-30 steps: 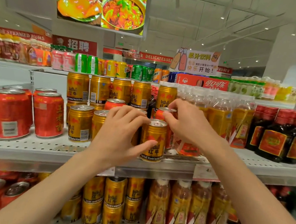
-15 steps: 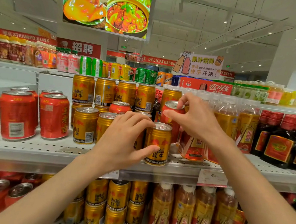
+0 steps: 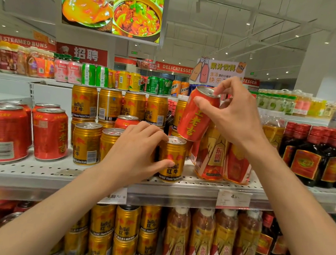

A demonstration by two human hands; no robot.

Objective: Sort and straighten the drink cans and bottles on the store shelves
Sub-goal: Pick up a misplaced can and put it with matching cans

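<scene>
Right hand pinches red can, tilted, aloft; left hand grips gold can. Best carry red left, set upright among red cans.

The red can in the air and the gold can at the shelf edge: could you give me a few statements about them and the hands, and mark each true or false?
1. The right hand holds the red can up off the shelf, tilted. True.
2. The left hand grips a bottle. False: it grips the gold can, fingers on its top rim, thumb across its front.
3. The gold can stands upright on the shelf. True.
4. The red can is lying on its side on the lower shelf. False: it is in the air above the gold can.
5. More red cans stand at the shelf's left. True.
</scene>
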